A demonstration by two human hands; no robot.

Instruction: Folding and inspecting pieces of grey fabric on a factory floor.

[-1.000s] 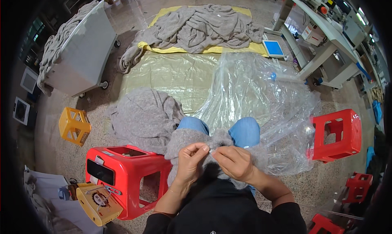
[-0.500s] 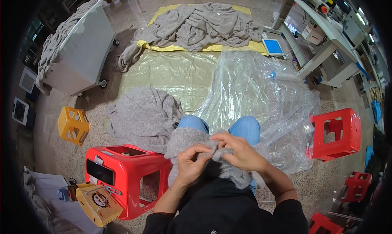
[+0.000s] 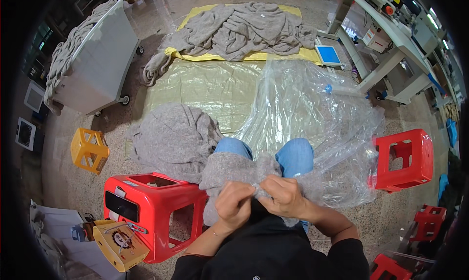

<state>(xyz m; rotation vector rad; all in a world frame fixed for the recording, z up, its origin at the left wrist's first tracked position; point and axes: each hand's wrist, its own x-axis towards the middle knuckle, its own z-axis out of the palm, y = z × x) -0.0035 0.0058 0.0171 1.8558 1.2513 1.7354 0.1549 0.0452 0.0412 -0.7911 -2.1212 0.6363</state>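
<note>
A grey-beige knitted cloth (image 3: 224, 170) lies across my lap, over my jeans. My left hand (image 3: 234, 204) pinches its near edge, with the thumb and fingers pressed together. Close beside it, my right hand (image 3: 282, 196) is closed on the same edge, the fingertips of both hands almost meeting. The small bit of fabric between the fingertips is mostly hidden. To the left of my knee, a large heap of the same grey cloth (image 3: 173, 138) rests on the floor sheet.
At my left stands a red stool (image 3: 188, 202) with a phone (image 3: 122, 206) and a yellow box (image 3: 119, 243). A small yellow stool (image 3: 89, 150), a white wheeled cart (image 3: 100, 67), clear plastic sheeting (image 3: 303, 104), another red stool (image 3: 404, 160) and a machine table (image 3: 386, 33) surround me. More cloth (image 3: 239, 31) lies ahead.
My right hand has lowered and its fingers have curled in. Both hands have drawn together on the cloth's edge, and the cloth between my knees has shifted.
</note>
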